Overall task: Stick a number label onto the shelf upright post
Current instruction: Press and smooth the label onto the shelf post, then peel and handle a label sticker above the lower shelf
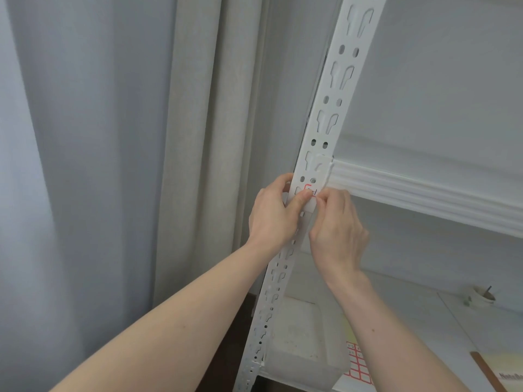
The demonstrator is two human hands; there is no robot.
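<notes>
Pale curtains hang in folds across the left of the scene; a white wall fills the right, far behind the shelving. One white perforated upright post rises at a slant through the middle, and one white ribbed shelf beam runs from it to the right. On the lower shelf board rest one translucent plastic bin, one sheet of red-bordered labels partly hidden by the right forearm, one tape roll at far right, and a notebook corner at the near right edge. Two hands meet on the post. The left hand wraps the post's left edge, thumb pressing the front. The right hand pinches with curled fingers one small red-bordered number label, lying against the post's front face just below the beam joint.
</notes>
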